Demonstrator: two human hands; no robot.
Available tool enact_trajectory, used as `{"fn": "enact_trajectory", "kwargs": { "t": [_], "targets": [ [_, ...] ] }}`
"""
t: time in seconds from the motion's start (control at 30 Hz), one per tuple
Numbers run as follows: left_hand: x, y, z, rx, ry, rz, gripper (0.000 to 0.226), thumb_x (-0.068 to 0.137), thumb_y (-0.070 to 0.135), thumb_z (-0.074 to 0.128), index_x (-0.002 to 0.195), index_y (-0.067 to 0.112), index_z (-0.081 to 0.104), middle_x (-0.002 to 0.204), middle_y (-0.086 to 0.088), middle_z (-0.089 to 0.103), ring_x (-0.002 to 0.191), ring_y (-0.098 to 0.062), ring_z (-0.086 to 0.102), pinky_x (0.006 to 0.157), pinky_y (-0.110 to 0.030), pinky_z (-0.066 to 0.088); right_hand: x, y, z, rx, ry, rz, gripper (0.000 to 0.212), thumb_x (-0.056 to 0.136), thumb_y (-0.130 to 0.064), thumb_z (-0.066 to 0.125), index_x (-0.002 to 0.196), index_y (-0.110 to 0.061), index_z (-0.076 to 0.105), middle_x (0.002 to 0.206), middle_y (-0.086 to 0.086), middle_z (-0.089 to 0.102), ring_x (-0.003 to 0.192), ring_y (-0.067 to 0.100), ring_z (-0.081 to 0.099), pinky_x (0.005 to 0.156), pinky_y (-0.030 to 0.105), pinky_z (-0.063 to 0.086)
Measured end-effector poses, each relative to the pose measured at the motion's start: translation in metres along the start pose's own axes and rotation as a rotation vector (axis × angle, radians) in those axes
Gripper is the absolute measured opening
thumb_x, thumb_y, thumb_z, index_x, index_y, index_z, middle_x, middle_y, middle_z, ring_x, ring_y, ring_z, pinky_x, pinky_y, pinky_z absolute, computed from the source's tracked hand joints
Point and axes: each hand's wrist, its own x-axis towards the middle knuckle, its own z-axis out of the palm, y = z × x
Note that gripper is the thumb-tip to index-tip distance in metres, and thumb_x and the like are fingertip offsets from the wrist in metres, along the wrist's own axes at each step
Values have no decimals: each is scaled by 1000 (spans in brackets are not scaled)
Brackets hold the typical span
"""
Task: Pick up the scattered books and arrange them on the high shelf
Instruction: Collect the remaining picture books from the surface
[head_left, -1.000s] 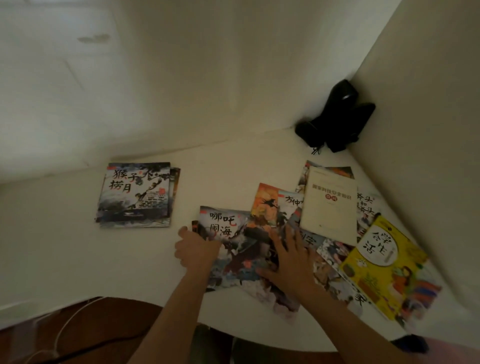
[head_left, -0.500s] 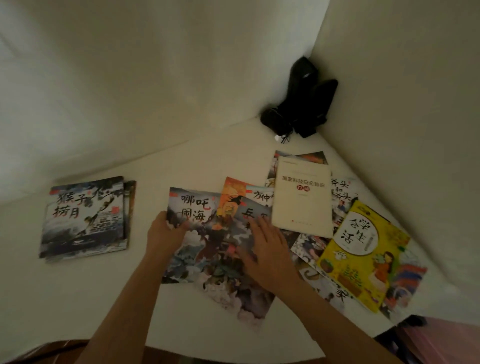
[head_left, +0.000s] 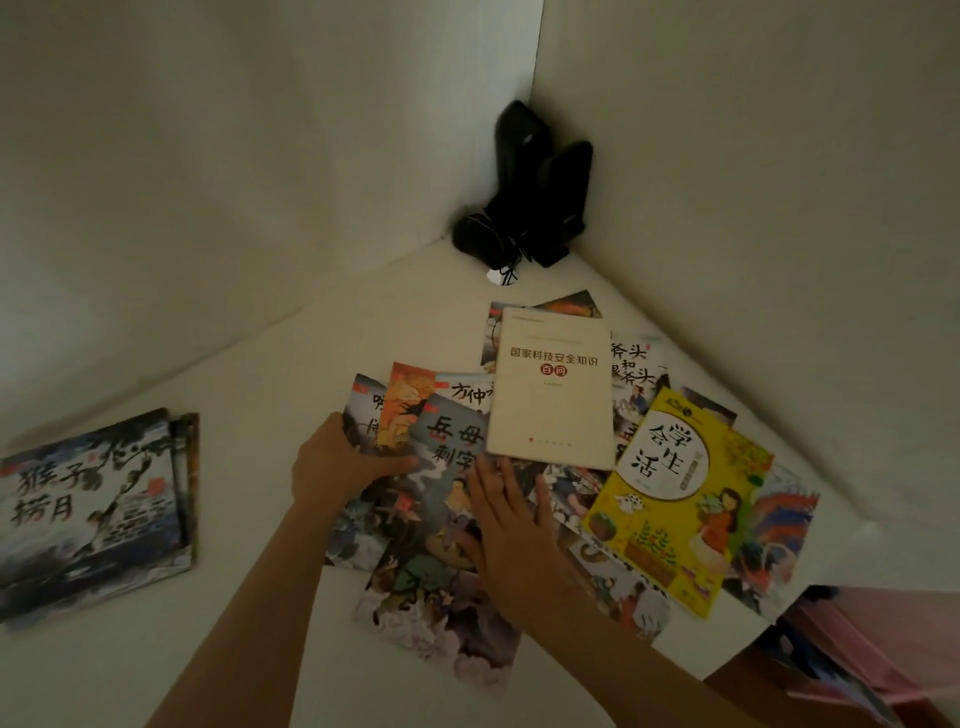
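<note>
Reaching in from six o'clock, both forearms stretch over the white surface (head_left: 249, 649) toward a fan of overlapping picture books. The left hand (head_left: 337, 462) grips the left edges of the fanned books, its thumb lying across the cover of the grey-blue book (head_left: 441, 499) and its fingers tucked out of sight beneath, wrist bent slightly toward two o'clock. The right hand (head_left: 511, 525) lies flat on the same cover, fingers straight and slightly spread, pointing to twelve o'clock, their tips just at the lower edge of the cream book (head_left: 553, 384). The two hands sit near each other, the left at nine o'clock from the right.

The cream book rests on top of the pile, at twelve o'clock from the right hand. A yellow book (head_left: 680, 499) lies at three o'clock from that hand, overlapping other covers. An orange book (head_left: 408, 405) peeks out under the grey-blue one. Well apart, at nine o'clock, a separate small stack of dark books (head_left: 93, 509) lies on the surface. A black object (head_left: 530, 187) stands in the corner at twelve o'clock.
</note>
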Motion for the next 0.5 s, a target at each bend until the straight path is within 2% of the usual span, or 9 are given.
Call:
{"fn": "enact_trajectory", "kwargs": {
  "t": [0.13, 0.23, 0.33, 0.4, 0.5],
  "targets": [
    [4, -6, 0, 0, -9, -2, 73, 44, 57, 90, 94, 14, 59, 85, -2, 66, 80, -21, 64, 73, -36, 53, 13, -13, 1, 19, -19, -38, 65, 95, -51, 25, 148, -14, 34, 156, 4, 31, 145, 25, 23, 109, 54, 16],
    [6, -12, 0, -62, 6, -10, 67, 52, 43, 92, 99, 9, 59, 94, -7, 66, 89, -27, 65, 78, -40, 55, 24, -24, 0, 28, -68, -90, 65, 93, -50, 24, 146, -14, 39, 154, 3, 34, 144, 25, 25, 109, 53, 16],
    [4, -12, -10, -142, -19, -11, 74, 48, 47, 91, 104, 10, 59, 99, -10, 68, 91, -30, 66, 82, -47, 57, 27, -25, -4, 113, -42, -162, 64, 99, -52, 19, 149, -16, 31, 158, 1, 23, 147, 25, 14, 114, 52, 7],
    [2, -15, -24, -173, -31, 8, 74, 42, 51, 89, 98, 14, 59, 97, -9, 69, 89, -29, 67, 81, -49, 57, 28, -17, -12, 340, 22, -192, 62, 100, -52, 21, 150, -17, 30, 160, 0, 16, 148, 17, 9, 121, 41, 4],
    [-1, -25, -57, -213, 5, 59, 72, 36, 59, 85, 89, 17, 60, 85, -8, 71, 78, -30, 70, 73, -51, 58, 29, -8, -31, 647, 191, -52, 51, 97, -48, 40, 139, -18, 46, 151, 1, 35, 137, 11, 33, 113, 18, 23]
  ]
}}
